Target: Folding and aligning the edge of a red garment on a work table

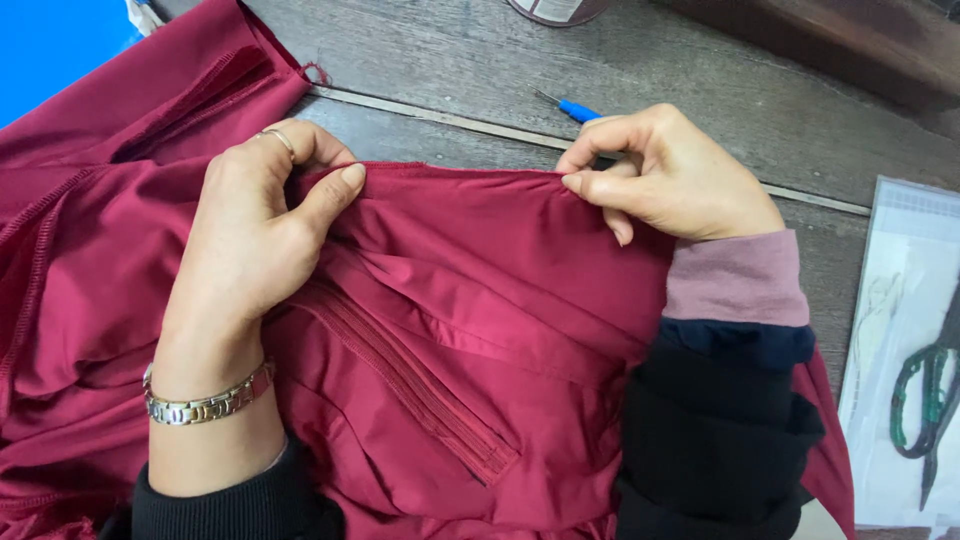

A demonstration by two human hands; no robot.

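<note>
two hands (250, 240), one maroon garment (470, 330), one blue-handled tool (575, 110), perhaps one pair of scissors (925, 400), one bracelet (205, 405).

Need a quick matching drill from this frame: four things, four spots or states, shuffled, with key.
1 left hand
2 scissors
3 zipper
4 blue tool

a on the table behind the right hand
b pinching the fabric edge, ring on a finger
c sewn into the fabric, running diagonally
d at the right edge, green handles

Pairs: 1-b, 2-d, 3-c, 4-a

Bare wooden table (700, 90) beyond the garment (450, 330); scissors (930, 400) crowd the right.
</note>
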